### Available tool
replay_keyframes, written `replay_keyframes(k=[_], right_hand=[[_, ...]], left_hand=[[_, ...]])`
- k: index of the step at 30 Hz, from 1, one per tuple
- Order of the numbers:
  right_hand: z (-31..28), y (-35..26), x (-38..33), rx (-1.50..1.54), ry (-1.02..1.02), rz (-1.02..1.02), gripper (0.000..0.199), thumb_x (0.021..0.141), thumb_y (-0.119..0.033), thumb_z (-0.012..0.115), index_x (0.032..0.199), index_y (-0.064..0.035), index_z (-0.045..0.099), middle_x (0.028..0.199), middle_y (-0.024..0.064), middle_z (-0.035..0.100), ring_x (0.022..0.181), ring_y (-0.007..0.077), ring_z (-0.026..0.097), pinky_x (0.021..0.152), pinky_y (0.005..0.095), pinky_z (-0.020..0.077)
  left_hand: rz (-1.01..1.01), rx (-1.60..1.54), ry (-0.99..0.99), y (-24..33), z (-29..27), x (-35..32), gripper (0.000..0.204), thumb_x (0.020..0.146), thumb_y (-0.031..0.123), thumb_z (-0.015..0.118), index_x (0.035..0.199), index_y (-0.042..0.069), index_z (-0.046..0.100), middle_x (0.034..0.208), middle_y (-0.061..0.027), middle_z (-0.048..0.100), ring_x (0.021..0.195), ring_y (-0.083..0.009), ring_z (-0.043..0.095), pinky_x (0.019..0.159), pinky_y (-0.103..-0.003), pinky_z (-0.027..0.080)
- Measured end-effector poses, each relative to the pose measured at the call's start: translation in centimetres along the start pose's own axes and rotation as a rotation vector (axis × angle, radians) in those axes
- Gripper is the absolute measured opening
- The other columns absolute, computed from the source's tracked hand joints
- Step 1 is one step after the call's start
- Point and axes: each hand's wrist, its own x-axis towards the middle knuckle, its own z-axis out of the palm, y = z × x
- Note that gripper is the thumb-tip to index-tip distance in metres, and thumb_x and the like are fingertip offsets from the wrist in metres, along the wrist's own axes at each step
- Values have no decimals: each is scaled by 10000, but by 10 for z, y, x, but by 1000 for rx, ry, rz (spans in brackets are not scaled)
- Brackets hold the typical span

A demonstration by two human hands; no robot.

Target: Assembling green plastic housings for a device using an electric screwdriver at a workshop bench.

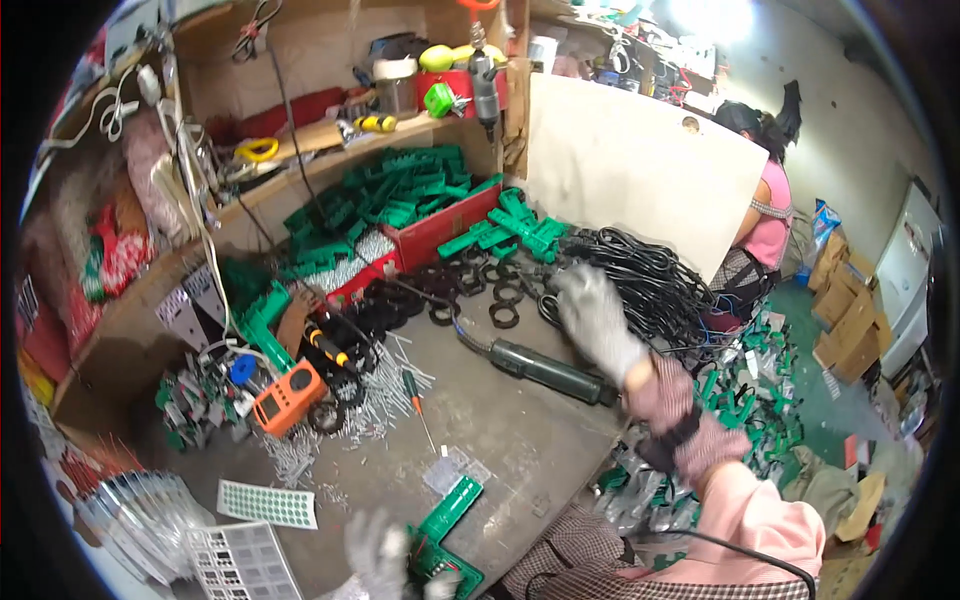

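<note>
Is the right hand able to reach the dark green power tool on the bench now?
Probably yes. The right hand hovers just above the dark green power tool, with nothing between them.

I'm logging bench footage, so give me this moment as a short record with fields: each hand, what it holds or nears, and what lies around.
left hand: grey-gloved left hand grips a green plastic housing at the near bench edge
right hand: grey-gloved right hand is raised, blurred, beside a pile of black cables; contact unclear
between hands: dark green cylindrical power tool, small screwdriver
left side: orange meter
back: red bin of green parts
</note>
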Motion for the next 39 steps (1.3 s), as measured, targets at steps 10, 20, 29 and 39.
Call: replay_keyframes(k=[10,20,29,39], right_hand=[[-36,18,102,673,-481,243,319,1017,-315,553,1009,-5,626,902,101,738,539,162,632,502,313,532],[85,-114,-17,251,-215,-74,577,1000,-300,608,1468,-4,446,1416,271,524,1284,360,527,1079,493,434],[-79,-114,-79,390,-999,-999,514,806,-142,682,1317,-177,629,1315,96,568,1135,266,619,970,448,517],[-24,-137,-70,975,-807,-864,287,873,-163,679,1144,-72,660,1076,112,640,997,291,649,878,392,543]], left_hand=[[-231,313,-218,-40,-9,-71,907,810,311,810,1550,28,368,1389,-237,540,1253,-422,520,1073,-511,399],[-214,309,-175,-37,0,-63,942,776,291,842,1552,35,372,1363,-212,558,1226,-407,534,1059,-500,411],[-438,-494,-253,-49,-25,-34,846,877,256,800,1556,12,357,1410,-191,566,1374,-287,504,1175,-450,362],[-188,-232,-332,-55,-12,-13,634,852,25,656,1472,52,525,1090,-112,655,1063,-327,579,1096,-457,364]])
